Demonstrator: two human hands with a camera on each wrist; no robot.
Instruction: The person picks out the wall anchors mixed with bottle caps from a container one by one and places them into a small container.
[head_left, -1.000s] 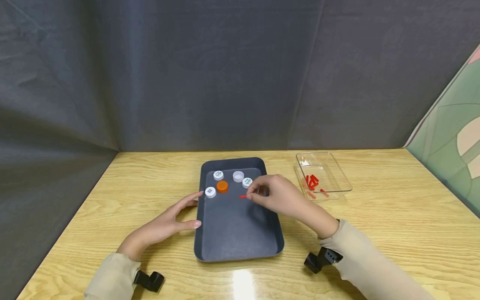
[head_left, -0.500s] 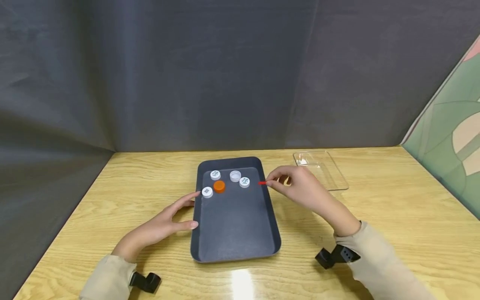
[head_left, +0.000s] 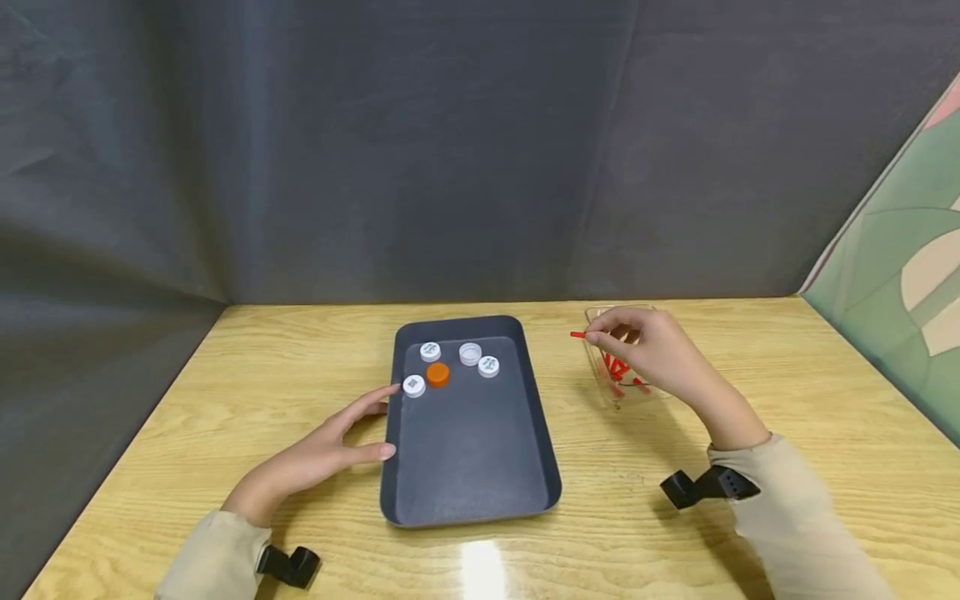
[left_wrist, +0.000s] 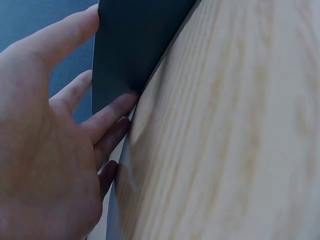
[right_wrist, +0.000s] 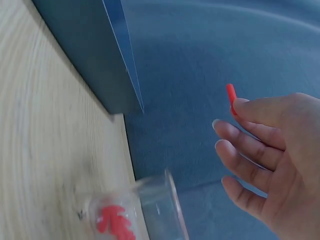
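Between thumb and forefinger, my right hand [head_left: 648, 346] pinches a short red stick [head_left: 577, 334], raised above the left side of a clear box [head_left: 597, 315]. In the right wrist view the same red stick [right_wrist: 231, 95] pokes up past the thumb. Several more red sticks [head_left: 617, 367] lie inside the box, partly behind the hand. My left hand [head_left: 322, 450] touches the left wall of a dark grey tray [head_left: 480, 450], thumb and fingers spread. The left wrist view shows its straight fingers [left_wrist: 107, 116] against the tray's outer side [left_wrist: 130, 55].
Toward the tray's far end lie an orange cap [head_left: 438, 374], a hollow-side-up white cap [head_left: 470, 354] and several printed white caps [head_left: 488, 367]. A wooden table [head_left: 300, 367] bears everything. Dark cloth [head_left: 420, 150] hangs behind, with a patterned panel [head_left: 915, 250] at right.
With the red stick pinched, my right hand has moved from over the tray rightward and away to the clear box. My left hand has stayed at the tray's wall.
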